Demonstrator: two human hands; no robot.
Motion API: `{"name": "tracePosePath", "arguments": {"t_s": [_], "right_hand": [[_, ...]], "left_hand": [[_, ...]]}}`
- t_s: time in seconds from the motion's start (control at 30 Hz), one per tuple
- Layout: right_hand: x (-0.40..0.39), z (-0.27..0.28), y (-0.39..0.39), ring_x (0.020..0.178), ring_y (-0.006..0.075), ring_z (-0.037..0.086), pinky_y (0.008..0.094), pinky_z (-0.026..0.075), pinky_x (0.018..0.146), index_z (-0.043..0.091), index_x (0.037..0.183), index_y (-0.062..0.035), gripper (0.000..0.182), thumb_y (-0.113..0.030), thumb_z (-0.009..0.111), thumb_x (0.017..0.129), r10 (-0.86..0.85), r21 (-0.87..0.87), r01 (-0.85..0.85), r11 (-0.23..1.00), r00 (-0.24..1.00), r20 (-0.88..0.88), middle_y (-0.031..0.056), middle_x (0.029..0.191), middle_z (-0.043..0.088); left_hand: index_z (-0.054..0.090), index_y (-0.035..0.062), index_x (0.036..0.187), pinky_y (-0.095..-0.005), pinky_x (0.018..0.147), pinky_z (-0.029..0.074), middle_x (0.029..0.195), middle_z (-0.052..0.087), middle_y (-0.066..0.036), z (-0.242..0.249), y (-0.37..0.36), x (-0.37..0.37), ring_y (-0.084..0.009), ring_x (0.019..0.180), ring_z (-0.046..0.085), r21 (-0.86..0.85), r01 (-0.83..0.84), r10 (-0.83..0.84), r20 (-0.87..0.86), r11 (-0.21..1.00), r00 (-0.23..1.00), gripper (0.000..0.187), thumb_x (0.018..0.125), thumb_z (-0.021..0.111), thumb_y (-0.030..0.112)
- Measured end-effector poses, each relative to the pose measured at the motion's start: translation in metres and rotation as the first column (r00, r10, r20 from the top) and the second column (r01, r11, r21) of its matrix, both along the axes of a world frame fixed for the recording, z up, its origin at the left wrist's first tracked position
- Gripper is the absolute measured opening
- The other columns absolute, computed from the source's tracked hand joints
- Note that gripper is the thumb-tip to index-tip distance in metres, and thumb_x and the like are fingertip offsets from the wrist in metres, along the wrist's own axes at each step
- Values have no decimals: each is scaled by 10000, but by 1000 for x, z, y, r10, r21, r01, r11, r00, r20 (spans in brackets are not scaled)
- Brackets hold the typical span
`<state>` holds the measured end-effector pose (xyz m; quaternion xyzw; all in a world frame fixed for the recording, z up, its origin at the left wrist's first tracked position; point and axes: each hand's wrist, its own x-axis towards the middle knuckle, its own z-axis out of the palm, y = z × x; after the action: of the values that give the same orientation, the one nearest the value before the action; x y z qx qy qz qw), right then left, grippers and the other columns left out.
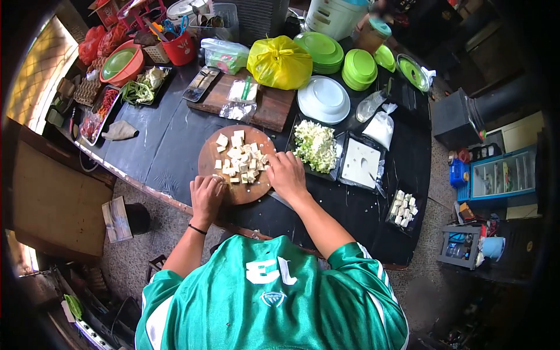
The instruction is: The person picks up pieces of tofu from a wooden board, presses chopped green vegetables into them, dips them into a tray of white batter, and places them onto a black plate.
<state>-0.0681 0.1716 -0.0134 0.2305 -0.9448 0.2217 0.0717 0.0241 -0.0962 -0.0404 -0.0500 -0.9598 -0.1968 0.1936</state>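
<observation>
Cubes of tofu [244,161] lie loose on a round wooden cutting board [211,153] at the table's near side. My left hand [206,194] is closed at the board's lower left rim, fingers curled over the edge. At the right rim, my right hand [287,174] is bent over the edge, its fingers touching the outermost cubes. The undersides of both hands are hidden. Part of a knife blade [280,199] shows beside the board, under my right wrist. Just right of that hand sits a heap of chopped green and white vegetable [315,146] on a dark tray.
A white slab in a black tray [358,163] and another tray of white cubes [402,208] are to the right. Behind are a rectangular wooden board [270,108], a yellow bag [280,63], white plates [324,99] and green plates [359,69]. Vegetables [143,86] lie at left.
</observation>
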Motion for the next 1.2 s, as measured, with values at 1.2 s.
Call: {"name": "tracePosePath", "arguments": {"t_s": [1.2], "right_hand": [[67, 0, 88, 954, 356, 657, 462, 522, 879, 731, 952, -44, 154, -186, 780, 920, -613, -245, 632, 735, 774, 159, 132, 966, 712]], "left_hand": [[789, -7, 1102, -268, 739, 526, 973, 731, -58, 4, 16, -42, -112, 816, 665, 747, -136, -203, 343, 651, 917, 227, 926, 850, 121]]}}
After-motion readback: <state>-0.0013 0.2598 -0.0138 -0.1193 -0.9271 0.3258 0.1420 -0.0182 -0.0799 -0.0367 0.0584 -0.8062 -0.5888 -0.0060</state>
